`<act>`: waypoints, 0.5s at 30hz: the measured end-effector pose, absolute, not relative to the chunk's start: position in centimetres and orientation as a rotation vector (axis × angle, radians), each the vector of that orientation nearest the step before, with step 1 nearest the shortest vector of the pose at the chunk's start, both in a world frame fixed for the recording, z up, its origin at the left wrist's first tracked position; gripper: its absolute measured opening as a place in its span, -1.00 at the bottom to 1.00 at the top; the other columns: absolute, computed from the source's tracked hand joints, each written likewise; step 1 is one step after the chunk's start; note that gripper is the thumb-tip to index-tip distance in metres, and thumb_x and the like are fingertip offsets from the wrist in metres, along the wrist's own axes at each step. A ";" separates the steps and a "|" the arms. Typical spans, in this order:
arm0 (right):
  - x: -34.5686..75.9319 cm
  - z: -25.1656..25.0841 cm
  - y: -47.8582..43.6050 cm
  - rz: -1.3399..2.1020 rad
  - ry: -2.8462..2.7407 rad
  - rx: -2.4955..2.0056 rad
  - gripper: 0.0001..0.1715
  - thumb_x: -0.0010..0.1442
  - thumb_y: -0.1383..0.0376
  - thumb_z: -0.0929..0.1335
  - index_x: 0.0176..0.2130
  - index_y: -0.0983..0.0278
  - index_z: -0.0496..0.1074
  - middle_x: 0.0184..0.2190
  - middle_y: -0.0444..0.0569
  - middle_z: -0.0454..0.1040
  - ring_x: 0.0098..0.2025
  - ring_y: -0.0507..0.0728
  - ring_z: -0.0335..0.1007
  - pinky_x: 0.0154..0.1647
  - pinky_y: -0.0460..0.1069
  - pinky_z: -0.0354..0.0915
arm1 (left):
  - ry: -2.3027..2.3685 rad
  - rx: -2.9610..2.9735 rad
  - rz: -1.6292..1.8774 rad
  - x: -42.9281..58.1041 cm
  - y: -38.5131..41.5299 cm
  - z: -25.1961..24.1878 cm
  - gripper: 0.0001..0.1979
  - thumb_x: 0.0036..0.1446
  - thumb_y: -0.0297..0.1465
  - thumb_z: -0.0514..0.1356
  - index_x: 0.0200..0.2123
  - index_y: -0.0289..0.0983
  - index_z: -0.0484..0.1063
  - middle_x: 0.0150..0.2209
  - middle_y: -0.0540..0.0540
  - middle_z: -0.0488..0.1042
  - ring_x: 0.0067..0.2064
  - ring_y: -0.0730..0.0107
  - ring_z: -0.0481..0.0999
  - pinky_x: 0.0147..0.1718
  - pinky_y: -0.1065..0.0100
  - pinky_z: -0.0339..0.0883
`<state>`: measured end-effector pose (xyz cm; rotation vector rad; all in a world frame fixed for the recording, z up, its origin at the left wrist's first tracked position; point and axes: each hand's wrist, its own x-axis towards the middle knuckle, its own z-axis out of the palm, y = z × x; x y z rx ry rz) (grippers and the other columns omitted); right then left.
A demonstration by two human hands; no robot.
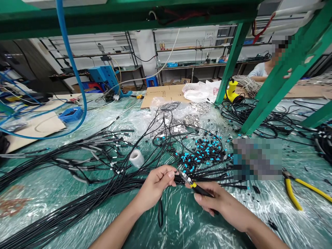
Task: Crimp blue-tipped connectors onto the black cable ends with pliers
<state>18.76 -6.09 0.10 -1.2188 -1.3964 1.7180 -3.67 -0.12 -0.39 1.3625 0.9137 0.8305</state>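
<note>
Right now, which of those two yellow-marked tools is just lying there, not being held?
The yellow-handled pliers at the far right, lying on plastic sheeting; the black-handled tool with a yellow band is gripped in the right hand.

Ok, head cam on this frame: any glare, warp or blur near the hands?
Head view: wide-angle warp bends the green steel frame toward the edges; white glare streaks the clear plastic sheeting at lower right; the left hand, right hand and cutters look reasonably sharp; a pixelated block hides part of the view right of the blue-tipped connectors.
</note>
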 end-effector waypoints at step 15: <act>20.3 -1.2 -5.9 2.522 -0.855 -0.823 -0.32 0.16 -0.07 0.27 0.13 0.25 0.37 -0.41 -0.11 0.31 -0.55 -0.03 0.28 -0.54 -0.12 0.27 | 0.747 1.239 0.751 -4.3 0.1 -0.2 -0.73 0.23 -0.22 0.18 -0.27 -0.33 0.48 -0.60 0.07 0.26 -0.46 0.42 0.37 -0.42 0.40 0.10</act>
